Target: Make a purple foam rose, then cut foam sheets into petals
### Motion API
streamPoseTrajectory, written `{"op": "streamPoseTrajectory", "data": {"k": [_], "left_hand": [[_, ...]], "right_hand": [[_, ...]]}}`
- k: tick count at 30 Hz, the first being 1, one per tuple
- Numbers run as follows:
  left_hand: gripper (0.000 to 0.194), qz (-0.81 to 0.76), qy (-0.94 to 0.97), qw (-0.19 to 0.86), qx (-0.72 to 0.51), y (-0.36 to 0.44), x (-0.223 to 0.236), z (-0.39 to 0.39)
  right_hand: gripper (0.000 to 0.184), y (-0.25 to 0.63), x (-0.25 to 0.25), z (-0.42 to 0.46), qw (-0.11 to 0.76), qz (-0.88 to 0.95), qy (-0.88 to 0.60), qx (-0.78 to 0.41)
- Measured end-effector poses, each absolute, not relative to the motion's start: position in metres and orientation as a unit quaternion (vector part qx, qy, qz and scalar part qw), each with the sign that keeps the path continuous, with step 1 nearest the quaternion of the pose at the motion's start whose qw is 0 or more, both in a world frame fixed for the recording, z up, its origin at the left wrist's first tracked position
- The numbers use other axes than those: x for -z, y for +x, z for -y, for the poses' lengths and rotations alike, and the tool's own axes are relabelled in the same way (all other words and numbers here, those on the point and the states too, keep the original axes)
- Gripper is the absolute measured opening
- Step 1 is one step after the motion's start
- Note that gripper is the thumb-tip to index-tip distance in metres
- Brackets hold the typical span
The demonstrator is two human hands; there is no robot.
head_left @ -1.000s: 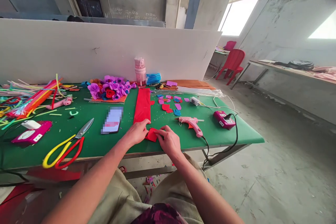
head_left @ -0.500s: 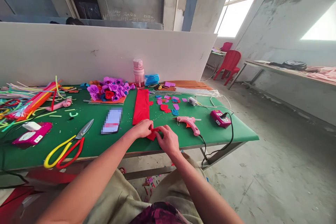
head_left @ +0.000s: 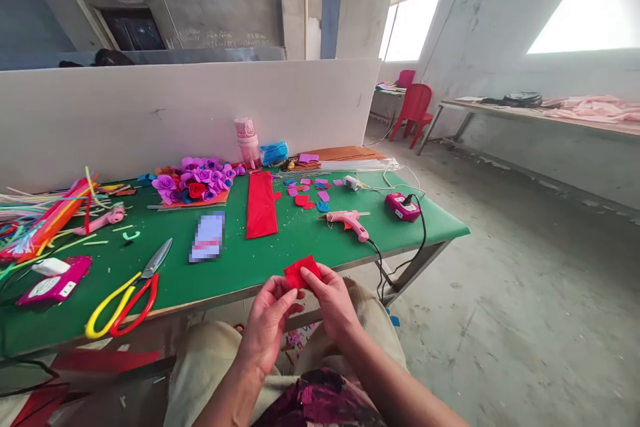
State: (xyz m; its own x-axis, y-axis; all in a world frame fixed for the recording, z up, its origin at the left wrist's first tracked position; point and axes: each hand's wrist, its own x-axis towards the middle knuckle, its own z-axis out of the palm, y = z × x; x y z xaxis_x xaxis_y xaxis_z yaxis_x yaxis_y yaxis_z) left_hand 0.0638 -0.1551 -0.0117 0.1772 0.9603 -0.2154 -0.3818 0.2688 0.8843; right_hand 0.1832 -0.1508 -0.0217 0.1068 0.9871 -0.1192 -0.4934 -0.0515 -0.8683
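Note:
A small red paper square (head_left: 300, 271) is held up just off the table's front edge, over my lap. My right hand (head_left: 330, 293) pinches it with the thumb lying across its face. Its lower left edge is between the fingers of my left hand (head_left: 273, 313), and the fingertips of both hands nearly meet below it. Beyond my hands, a long red paper strip (head_left: 262, 207) lies on the green table (head_left: 240, 267). A pink glue gun (head_left: 353, 221) rests to the right of the strip, near several cut paper petals (head_left: 303, 201).
Scissors (head_left: 150, 273) with yellow and red handles, a phone (head_left: 207, 237) and a magenta power box (head_left: 55, 280) lie to the left. Purple and red paper flowers (head_left: 200, 180) and a pink bottle (head_left: 248, 145) stand behind. Another magenta box (head_left: 403, 207) with a cord sits at right.
Both hands have come back from the table toward my body, lifting the small red paper square. It now shows flat between my fingers. The view has turned to the right.

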Motion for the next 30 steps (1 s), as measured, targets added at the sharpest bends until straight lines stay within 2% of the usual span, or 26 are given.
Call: {"op": "streamPoseTrajectory", "data": {"k": [3,6,9,15,22,30], "left_hand": [[0.023,-0.455,0.433,0.632,-0.454,0.048,0.004,0.157],[0.028,-0.465,0.476,0.642,-0.381,0.041,0.000,0.157],[0.028,-0.468,0.451,0.658,-0.380,0.041,0.007,0.160],[0.028,-0.489,0.351,0.629,-0.492,0.047,0.026,0.166],[0.032,-0.507,0.338,0.630,-0.481,0.052,0.025,0.169],[0.028,-0.511,0.374,0.613,-0.472,0.048,0.029,0.172]], "right_hand": [[0.025,0.196,0.019,0.158,0.550,0.367,-0.447,-0.602],[0.026,0.200,0.017,0.165,0.496,0.393,-0.450,-0.631],[0.032,0.196,0.017,0.169,0.510,0.363,-0.428,-0.652],[0.040,0.187,0.021,0.171,0.535,0.307,-0.416,-0.668],[0.030,0.175,0.033,0.171,0.535,0.337,-0.408,-0.658],[0.030,0.184,0.030,0.169,0.530,0.321,-0.445,-0.647]]}}
